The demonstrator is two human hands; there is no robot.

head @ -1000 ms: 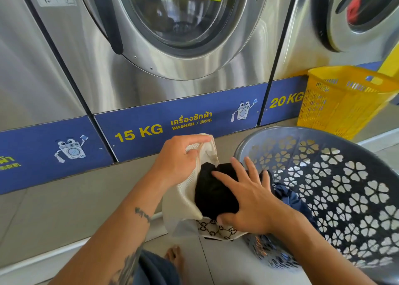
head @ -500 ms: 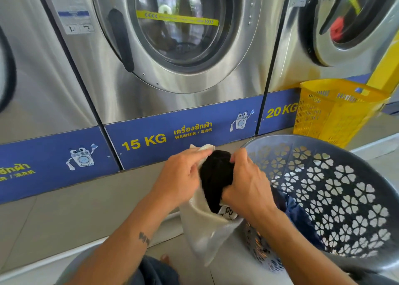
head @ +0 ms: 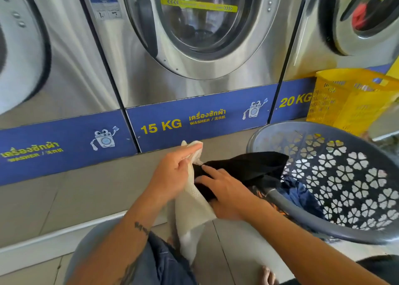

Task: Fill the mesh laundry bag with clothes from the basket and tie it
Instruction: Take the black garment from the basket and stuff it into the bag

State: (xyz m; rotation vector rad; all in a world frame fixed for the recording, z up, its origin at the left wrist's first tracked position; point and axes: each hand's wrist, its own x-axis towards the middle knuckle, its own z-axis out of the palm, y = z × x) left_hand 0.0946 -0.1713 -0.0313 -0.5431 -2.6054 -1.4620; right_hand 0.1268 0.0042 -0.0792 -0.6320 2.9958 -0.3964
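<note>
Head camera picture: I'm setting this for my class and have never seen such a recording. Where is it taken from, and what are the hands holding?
The camera sits on a person's head and looks down at their own bare hands, facing a row of washing machines. The left hand pinches the rim of a white mesh laundry bag, holding its mouth open. The right hand, fingers straight, pushes a black garment into it; the garment's other end trails over the rim of the grey basket, where dark blue clothes lie. A yellow basket stands behind.
</note>
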